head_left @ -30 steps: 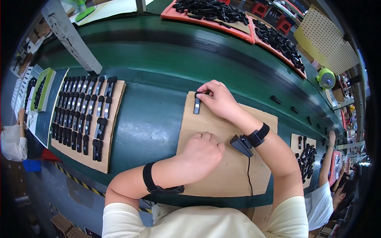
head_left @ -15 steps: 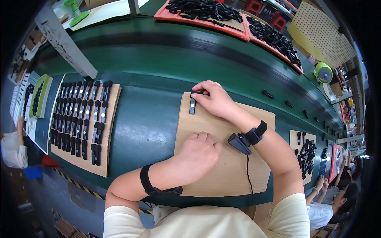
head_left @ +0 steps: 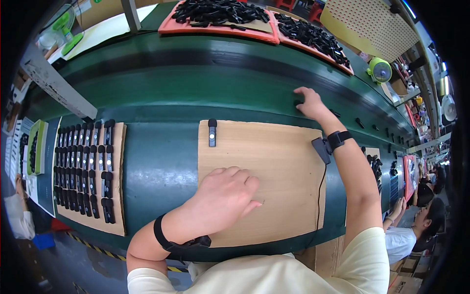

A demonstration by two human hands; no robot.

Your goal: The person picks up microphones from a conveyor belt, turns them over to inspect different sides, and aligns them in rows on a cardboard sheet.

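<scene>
A cardboard sheet (head_left: 274, 161) lies on the green bench in front of me. Near its far left corner a single small black microphone with a foam top (head_left: 212, 133) lies lengthwise, foam end away from me. My left hand (head_left: 227, 192) rests over the sheet's near left part, back up, fingers curled under and thumb sticking out; nothing shows in it. Beyond the sheet's far right corner, my right hand (head_left: 310, 104) reaches over the green belt. Its thumb and fingers are apart around another black microphone (head_left: 298, 103), partly hidden by them. Both wrists wear black straps with small devices.
At left, a second cardboard sheet (head_left: 120, 196) holds rows of microphones. Red trays (head_left: 169, 27) heaped with black parts stand across the belt. More microphones (head_left: 360, 122) lie along the belt at right. A metal post (head_left: 58, 88) rises at left; a co-worker (head_left: 399, 240) sits at right.
My right hand has left the microphone at the sheet's corner and moved right and away over the belt. That microphone now lies uncovered. My left hand stays over the sheet. The view has shifted.
</scene>
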